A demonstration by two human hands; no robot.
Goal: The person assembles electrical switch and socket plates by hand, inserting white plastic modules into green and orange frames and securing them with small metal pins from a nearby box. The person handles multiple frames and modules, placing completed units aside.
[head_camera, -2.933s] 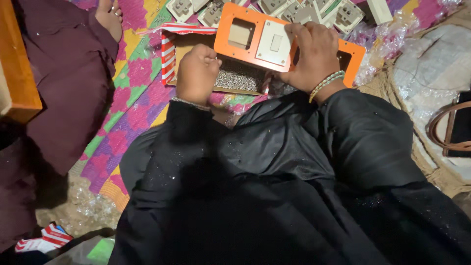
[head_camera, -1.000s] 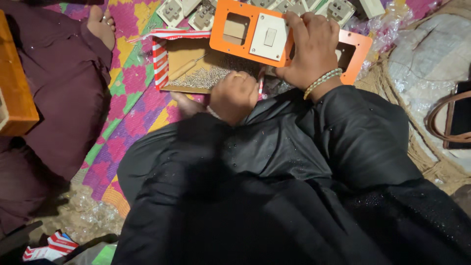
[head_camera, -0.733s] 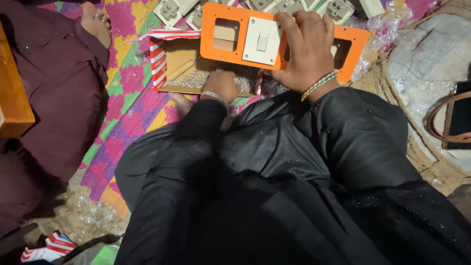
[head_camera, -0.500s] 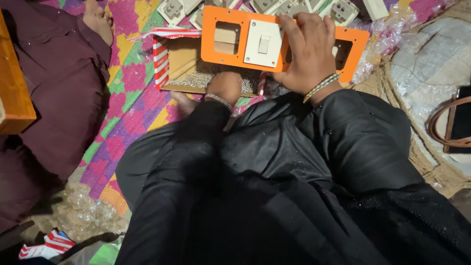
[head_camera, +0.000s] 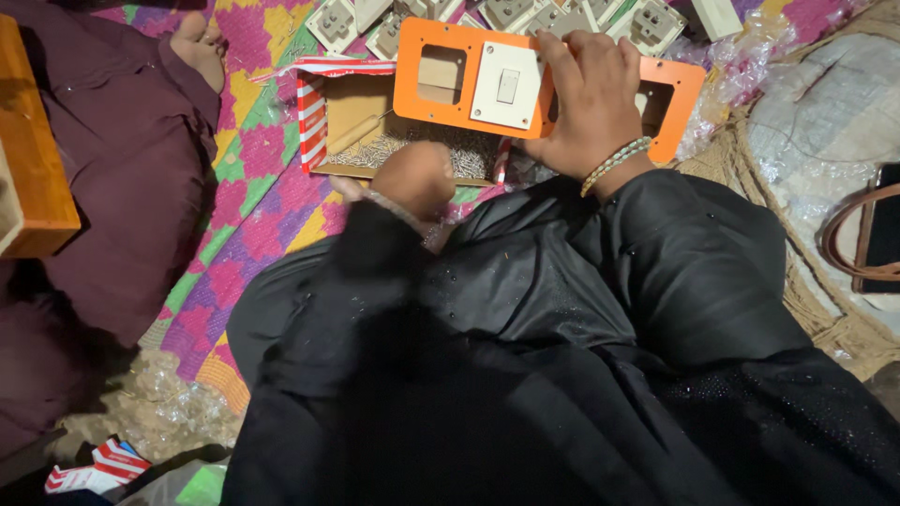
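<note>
My right hand (head_camera: 589,105) grips an orange switch plate (head_camera: 450,77) that carries a white rocker switch (head_camera: 506,84) and has empty rectangular cut-outs on both sides. The plate hangs over an open red-and-white striped cardboard box (head_camera: 349,112) filled with several small metal screws (head_camera: 375,153). My left hand (head_camera: 412,178) is a closed fist at the box's near edge, just below the plate. Whether it holds a screw is hidden. Black sleeves cover both arms, and a bead bracelet sits on my right wrist.
Several white socket modules (head_camera: 506,13) lie beyond the plate on a bright patchwork mat (head_camera: 251,192). Another person in dark maroon clothing (head_camera: 112,169) sits at left with a bare foot (head_camera: 199,45) near the box. A wooden edge (head_camera: 37,178) is far left; a brown-handled bag (head_camera: 867,244) lies right.
My left fist has moved from the left side of the box toward its near middle edge under the plate. My right hand has kept hold of the orange plate, shifting it slightly.
</note>
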